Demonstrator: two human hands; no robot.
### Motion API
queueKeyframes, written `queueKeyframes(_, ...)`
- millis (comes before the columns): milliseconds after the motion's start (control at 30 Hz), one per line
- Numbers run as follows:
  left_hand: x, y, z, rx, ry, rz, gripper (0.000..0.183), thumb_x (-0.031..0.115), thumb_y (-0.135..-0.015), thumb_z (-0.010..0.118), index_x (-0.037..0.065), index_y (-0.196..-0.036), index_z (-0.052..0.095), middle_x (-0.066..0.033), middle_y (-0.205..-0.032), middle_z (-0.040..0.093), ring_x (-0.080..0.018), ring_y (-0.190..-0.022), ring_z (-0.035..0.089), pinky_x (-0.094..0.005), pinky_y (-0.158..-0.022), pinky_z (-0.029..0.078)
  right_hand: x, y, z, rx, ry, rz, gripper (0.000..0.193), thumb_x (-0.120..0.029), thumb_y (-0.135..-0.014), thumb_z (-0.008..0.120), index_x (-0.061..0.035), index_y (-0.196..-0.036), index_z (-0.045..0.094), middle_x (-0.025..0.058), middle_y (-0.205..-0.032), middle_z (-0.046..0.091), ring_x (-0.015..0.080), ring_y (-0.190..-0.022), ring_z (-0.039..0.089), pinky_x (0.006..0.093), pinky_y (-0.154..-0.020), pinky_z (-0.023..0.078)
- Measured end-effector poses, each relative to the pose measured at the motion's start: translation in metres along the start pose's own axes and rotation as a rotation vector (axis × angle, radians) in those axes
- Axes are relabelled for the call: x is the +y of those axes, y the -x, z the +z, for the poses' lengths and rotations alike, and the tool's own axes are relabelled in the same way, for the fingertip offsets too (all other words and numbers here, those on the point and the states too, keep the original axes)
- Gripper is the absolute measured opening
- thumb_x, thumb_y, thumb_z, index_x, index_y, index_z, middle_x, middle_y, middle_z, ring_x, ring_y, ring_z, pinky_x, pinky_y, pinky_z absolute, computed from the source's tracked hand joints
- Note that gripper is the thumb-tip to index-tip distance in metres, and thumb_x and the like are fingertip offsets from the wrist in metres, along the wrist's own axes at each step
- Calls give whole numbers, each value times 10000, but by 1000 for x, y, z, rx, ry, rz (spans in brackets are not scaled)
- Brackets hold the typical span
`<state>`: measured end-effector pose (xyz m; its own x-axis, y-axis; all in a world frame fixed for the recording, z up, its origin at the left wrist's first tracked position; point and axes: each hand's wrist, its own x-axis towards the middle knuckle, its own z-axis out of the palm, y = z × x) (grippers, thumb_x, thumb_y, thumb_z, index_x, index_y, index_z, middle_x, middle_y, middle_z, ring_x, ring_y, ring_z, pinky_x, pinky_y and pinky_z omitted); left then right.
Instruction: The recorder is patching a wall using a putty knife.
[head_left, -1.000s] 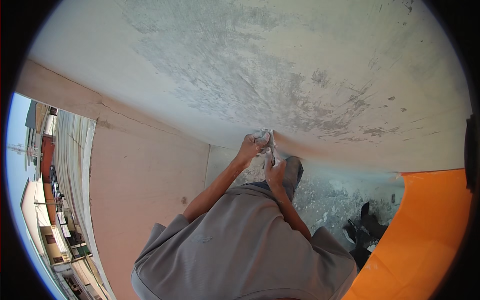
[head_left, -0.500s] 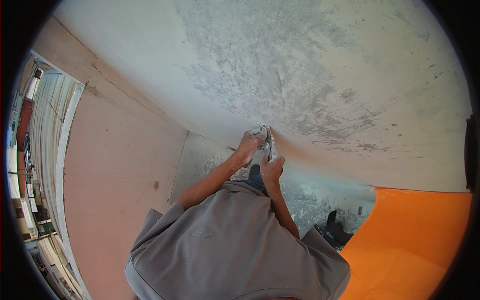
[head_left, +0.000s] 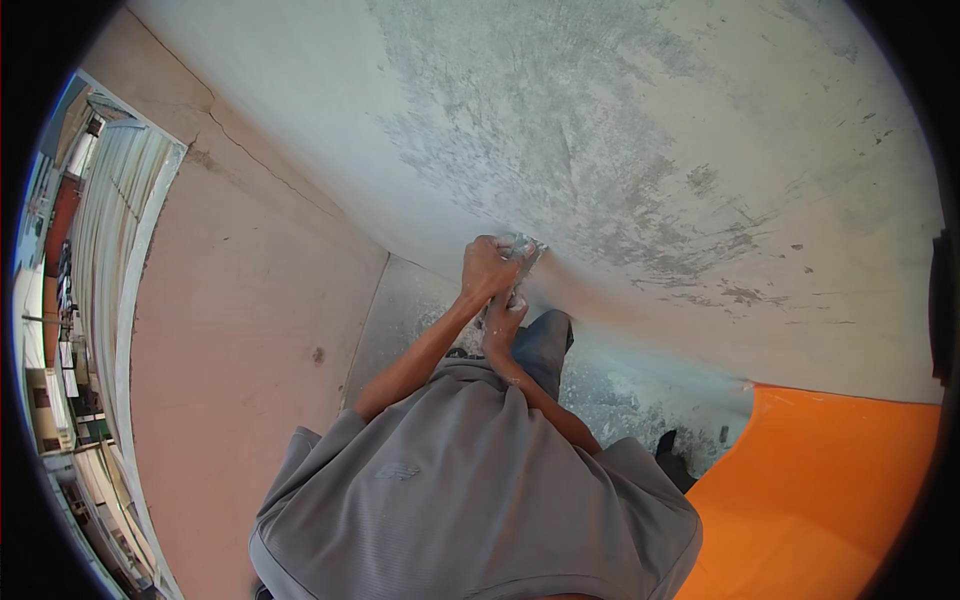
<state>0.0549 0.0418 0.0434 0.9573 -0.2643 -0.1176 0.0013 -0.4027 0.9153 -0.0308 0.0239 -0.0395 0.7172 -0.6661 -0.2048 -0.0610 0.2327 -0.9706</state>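
Both my hands are at the patchy grey-and-white wall (head_left: 590,170), low in front of me. My left hand (head_left: 488,268), whitened at the fingertips, is curled at the wide metal blade of a putty knife (head_left: 528,246). Just below it, my right hand (head_left: 505,325) is closed, with its whitened fingers round what looks like the lower part of the same tool. The blade's far edge lies against or very close to the wall. Fingers hide most of the tool, so I cannot tell whether there is a second blade.
A pink side wall (head_left: 240,300) with a crack along its top stands on my left, beside a window opening. Orange sheet material (head_left: 820,480) spreads at the lower right. My bent knee (head_left: 545,350) is close to the wall, above a white-spattered floor (head_left: 610,400).
My left hand has shifted slightly left and up, further over the blade. The right hand has moved left and is now tucked below it. My knee has come into view beside the wall.
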Motion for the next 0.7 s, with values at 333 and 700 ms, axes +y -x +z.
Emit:
queueKeyframes(333,-9,11,8,-310,574,-159,259,271,-974,653,15,-971,694,-38,-841,716,-101,-709,639,-278,-671,524,-27,-14,-49,-78,320,-261,317,-245,-1004,545,49,-1016,663,181,-722,662,280,-609,615,409,-615,461)
queueKeyframes(700,-32,11,34,-433,882,-336,236,287,-978,640,53,-975,670,-37,-892,692,-125,-826,658,-288,-736,525,-13,-12,-74,12,644,-386,300,-221,-972,575,61,-932,669,247,-776,663,399,-710,620,478,-674,459)
